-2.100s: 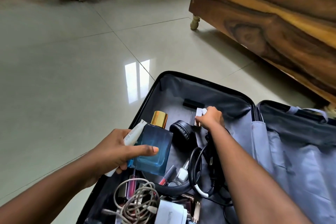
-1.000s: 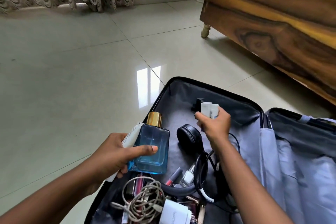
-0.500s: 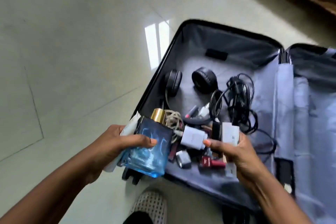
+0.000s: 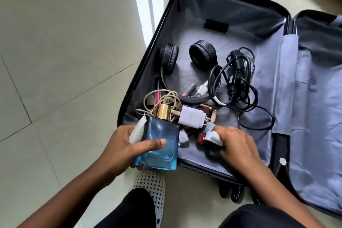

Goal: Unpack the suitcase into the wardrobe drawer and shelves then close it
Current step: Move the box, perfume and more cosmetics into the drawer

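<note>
Since half a second ago, the right hand [image 4: 235, 146] has been lowered from above the near edge into the suitcase [image 4: 229, 29], and the view has been tipped further down. At lower left of centre, the left hand [image 4: 127, 146] is seen curled round a blue perfume bottle [image 4: 159, 144] with a gold cap, the thumb laid across its face and a white tube [image 4: 138, 129] pinched behind it; both are held over the near left corner of the case. Just above the bottle, inside the case, a coil of beige cable [image 4: 162, 100] and a white charger plug [image 4: 192, 118] are found, with black headphones [image 4: 185, 57] further up the frame. Right of centre, the right hand's fingers are curled round small white items [image 4: 212, 137], whose kind cannot be told, and are pressed down among small cosmetics; a red-capped item [image 4: 201, 138] lies touching the fingertips on their left. A tangled black cable with adapter [image 4: 238, 79] lies well above that hand. At far right, the zipped lining of the lid half [image 4: 314, 98] is shown. It is judged that the small items nearest the fingertips, lying leftward of the right hand and between the two hands, would be gathered next by that hand, since the left is fully occupied. Most contents remain in the case, and the wardrobe is not in view.
</note>
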